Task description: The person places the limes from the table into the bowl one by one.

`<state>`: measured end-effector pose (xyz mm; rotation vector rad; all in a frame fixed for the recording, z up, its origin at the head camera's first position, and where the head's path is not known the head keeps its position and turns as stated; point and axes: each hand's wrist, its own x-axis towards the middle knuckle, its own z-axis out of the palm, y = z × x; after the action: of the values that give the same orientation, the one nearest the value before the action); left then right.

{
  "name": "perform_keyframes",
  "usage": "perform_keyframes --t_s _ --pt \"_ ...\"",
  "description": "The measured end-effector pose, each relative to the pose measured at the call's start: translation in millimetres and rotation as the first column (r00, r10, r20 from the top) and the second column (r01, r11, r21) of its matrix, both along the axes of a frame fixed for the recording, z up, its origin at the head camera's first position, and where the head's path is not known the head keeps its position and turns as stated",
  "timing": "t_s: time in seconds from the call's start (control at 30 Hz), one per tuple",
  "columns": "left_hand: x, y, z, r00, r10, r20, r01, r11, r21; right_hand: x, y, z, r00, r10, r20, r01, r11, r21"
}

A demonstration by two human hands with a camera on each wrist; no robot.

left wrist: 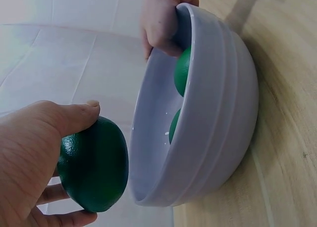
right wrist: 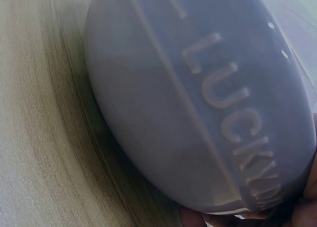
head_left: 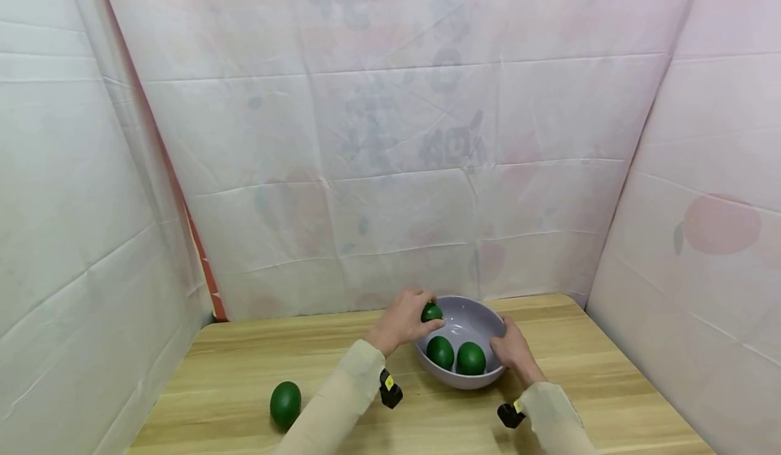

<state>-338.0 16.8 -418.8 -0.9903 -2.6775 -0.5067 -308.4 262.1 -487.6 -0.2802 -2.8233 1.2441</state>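
My left hand [head_left: 404, 318] grips a glossy, dark green, egg-shaped fruit [left wrist: 96, 162], thumb over the top and fingers beneath. In the head view that fruit overlaps the far left rim of a lavender-grey bowl [head_left: 472, 323]. My right hand [head_left: 514, 348] holds the bowl's right rim, thumb on the inside; its outer fingers are mostly hidden. Two similar green fruits, one left [head_left: 440, 352] and one right [head_left: 471, 359], lie inside the bowl near its front. Raised letters reading LUCKY show on the bowl's side [right wrist: 148, 88] in the right wrist view.
Another green fruit [head_left: 285, 406] lies on the wooden table [head_left: 342, 346], to the left of my left forearm. Pale printed sheets [head_left: 390, 224] hang behind the table and on both sides. A small black device [head_left: 390, 390] hangs at my left wrist.
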Motion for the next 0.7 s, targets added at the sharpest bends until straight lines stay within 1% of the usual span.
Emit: perform_keyframes --t_s 0.2,0.5,0.7 --pt "-3.2 3.8 -3.5 1.0 0.006 -0.017 -0.006 1.0 0.002 0.1 -0.2 1.4 1.0 -0.001 0.004 0.001 1.0 -0.013" --pt "-5.0 11.9 -9.1 1.0 0.023 -0.007 -0.023 0.999 -0.027 0.8 -0.3 2.6 1.0 0.001 0.018 0.0 1.0 -0.015" --pt "-6.9 18.5 -14.3 1.0 0.018 -0.012 -0.018 1.0 -0.013 0.1 0.5 3.0 1.0 0.009 0.025 -0.008 1.0 -0.019"
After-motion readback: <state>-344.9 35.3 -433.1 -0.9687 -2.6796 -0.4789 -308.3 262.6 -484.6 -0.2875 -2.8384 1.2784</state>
